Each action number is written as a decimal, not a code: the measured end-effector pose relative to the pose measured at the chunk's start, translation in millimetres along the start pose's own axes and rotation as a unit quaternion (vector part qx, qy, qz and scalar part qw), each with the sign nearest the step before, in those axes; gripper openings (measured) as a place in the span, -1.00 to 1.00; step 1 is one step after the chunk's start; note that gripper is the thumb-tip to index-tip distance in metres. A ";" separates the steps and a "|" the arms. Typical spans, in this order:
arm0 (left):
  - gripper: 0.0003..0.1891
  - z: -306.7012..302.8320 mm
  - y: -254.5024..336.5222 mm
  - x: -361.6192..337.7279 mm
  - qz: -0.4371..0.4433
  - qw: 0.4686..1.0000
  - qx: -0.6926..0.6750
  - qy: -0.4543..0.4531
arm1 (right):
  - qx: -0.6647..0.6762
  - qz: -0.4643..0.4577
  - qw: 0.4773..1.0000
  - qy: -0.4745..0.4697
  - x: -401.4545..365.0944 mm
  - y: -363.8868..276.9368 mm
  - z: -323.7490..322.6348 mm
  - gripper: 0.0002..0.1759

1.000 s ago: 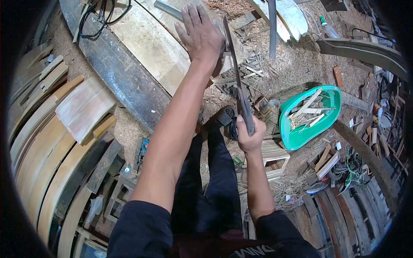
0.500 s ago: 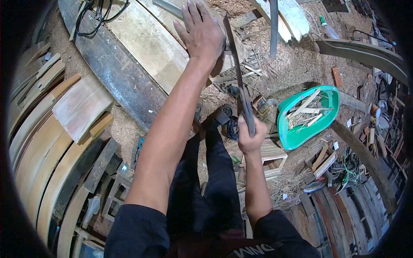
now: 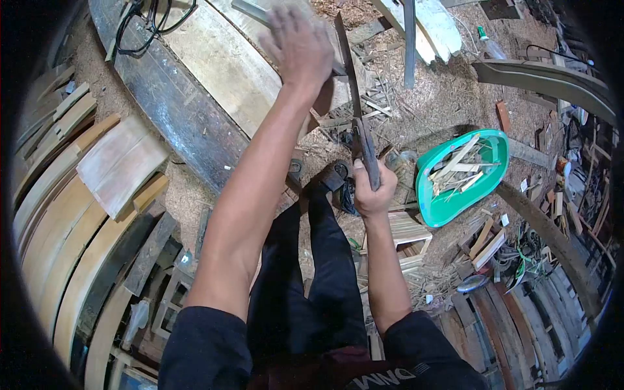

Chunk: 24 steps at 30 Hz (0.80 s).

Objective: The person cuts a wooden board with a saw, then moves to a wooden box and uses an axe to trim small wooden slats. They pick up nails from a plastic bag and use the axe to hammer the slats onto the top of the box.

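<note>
My right hand [image 3: 375, 188] is wrapped round the handle of a handsaw [image 3: 354, 84], whose dark blade points up and away from me. The blade stands beside the end of a narrow grey strip [image 3: 252, 12] that crosses the pale boards of the bench [image 3: 224, 62]. Over that strip lies my left hand [image 3: 299, 49], palm down with its fingers spread and slightly blurred. The strip passes beneath this hand and shows again at its right side, close to the saw blade.
A green tub [image 3: 448, 211] of wood offcuts stands on the right of the shavings-strewn floor. Curved planks [image 3: 71, 240] are stacked at the left. Black cable [image 3: 153, 29] lies on the bench's far left. A slatted wooden piece [image 3: 409, 234] is near my right forearm.
My right hand and the saw have shifted slightly, with the saw handle tilted more to the left. My left hand has moved a little and is now blurred, its fingers still spread.
</note>
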<state>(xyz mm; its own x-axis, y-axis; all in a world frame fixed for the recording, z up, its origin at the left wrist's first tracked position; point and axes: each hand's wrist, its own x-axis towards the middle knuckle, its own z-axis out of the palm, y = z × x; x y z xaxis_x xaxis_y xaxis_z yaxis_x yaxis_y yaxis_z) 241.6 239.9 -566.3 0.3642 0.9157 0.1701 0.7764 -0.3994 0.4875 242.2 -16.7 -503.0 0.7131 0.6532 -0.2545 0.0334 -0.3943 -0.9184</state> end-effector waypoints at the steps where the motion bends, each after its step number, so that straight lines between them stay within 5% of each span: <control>1: -0.25 -3.7 -3.2 7.2 -0.034 0.999 -0.010 0.012 | 0.012 0.016 1.000 -0.003 -1.4 0.0 0.3 -0.77; 3: -0.22 -9.8 -8.7 22.8 -0.105 0.993 -0.030 0.035 | 0.016 0.017 1.000 0.002 -9.1 -4.9 4.1 -0.75; 7: -0.22 1.4 4.9 38.5 0.031 0.998 -0.024 0.054 | 0.017 0.018 0.999 0.028 -23.5 -13.0 21.0 -0.69; 21: -0.27 5.0 13.4 25.4 0.022 0.997 0.068 -0.004 | -0.011 0.021 0.993 0.120 -57.4 -23.2 50.2 -0.74; 24: -0.27 0.8 16.1 25.4 0.019 0.996 0.082 -0.029 | 0.008 0.034 0.994 0.101 -12.2 -30.1 57.1 -0.75</control>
<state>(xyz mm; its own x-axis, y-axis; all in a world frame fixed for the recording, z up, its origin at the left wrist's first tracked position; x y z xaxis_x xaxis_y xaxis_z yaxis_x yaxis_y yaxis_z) 263.8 256.7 -554.8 0.4195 0.8978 0.1342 0.8339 -0.4396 0.3336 192.5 24.1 -489.6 0.8393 0.4817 -0.2521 -0.0299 -0.4221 -0.9061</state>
